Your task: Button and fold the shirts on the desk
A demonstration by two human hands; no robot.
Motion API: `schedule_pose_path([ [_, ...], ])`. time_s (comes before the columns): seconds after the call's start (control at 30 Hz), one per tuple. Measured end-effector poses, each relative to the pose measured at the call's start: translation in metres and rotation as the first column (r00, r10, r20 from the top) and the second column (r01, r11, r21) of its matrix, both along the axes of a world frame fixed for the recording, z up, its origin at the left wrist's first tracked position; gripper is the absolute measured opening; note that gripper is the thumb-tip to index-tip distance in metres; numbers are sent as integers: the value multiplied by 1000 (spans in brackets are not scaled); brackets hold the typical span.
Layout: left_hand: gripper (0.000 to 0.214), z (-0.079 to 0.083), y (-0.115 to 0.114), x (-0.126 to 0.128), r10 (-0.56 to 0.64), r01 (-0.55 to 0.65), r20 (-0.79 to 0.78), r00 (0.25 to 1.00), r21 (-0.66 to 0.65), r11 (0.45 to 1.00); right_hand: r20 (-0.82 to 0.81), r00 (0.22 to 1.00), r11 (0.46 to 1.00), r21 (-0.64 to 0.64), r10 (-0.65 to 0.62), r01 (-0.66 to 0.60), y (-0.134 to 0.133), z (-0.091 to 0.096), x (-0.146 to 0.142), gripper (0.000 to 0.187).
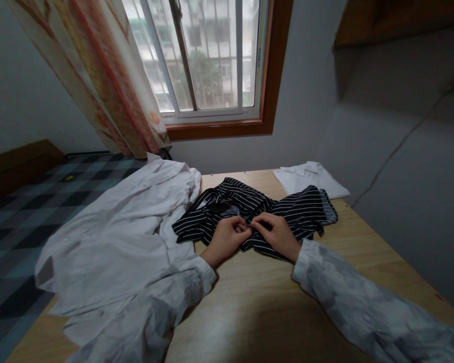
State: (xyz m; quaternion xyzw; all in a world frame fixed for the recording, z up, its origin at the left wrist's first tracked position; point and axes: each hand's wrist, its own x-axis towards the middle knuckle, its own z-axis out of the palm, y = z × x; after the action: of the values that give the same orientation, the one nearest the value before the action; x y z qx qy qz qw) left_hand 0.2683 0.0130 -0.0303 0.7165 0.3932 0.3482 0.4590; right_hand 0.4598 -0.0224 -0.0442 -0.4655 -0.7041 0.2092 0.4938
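Note:
A black garment with white stripes (245, 194) lies crumpled across the wooden table, its cut not plain from here. My left hand (230, 236) pinches its near edge close to the middle. Right beside it, my right hand (275, 233) pinches the same cloth, thumb and forefinger pressed together. The fingertips of both hands almost meet; any small part between them is too small to make out. To the left, a loose white garment (124, 237) spreads in wrinkles next to the striped one.
A folded white shirt (310, 177) lies at the table's far right corner. The wooden table (227, 312) runs up to the wall below a window (212, 60). On the left are a checkered bed (15, 227) and a patterned curtain (113, 75). A cable (401, 143) hangs along the right wall.

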Motion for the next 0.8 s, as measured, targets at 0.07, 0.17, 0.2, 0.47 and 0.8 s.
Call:
schedule_pose_path([
  [0.07, 13, 0, 0, 0, -11, 11, 5, 1000, 17, 1000, 15, 1000, 1000, 6, 4, -4, 0, 0, -1, 19],
  [0.17, 8, 2, 1, -1, -12, 11, 18, 1000, 45, 999, 27, 1000, 1000, 18, -1, 0, -2, 1, -2, 19],
  [0.2, 7, 2, 1, -1, -14, 13, 21, 1000, 52, 999, 31, 1000, 1000, 19, -6, 5, -2, 1, -3, 19],
  [0.47, 4, 5, -1, -5, -114, 112, 19, 993, 96, 989, 35, 993, 993, 47, -111, 109, 2, -2, 1, 19],
  [0.8, 4, 9, 5, -7, -7, -16, 100, 995, 228, 974, -98, 943, 946, 34, -319, 324, 9, 7, 52, 34],
])
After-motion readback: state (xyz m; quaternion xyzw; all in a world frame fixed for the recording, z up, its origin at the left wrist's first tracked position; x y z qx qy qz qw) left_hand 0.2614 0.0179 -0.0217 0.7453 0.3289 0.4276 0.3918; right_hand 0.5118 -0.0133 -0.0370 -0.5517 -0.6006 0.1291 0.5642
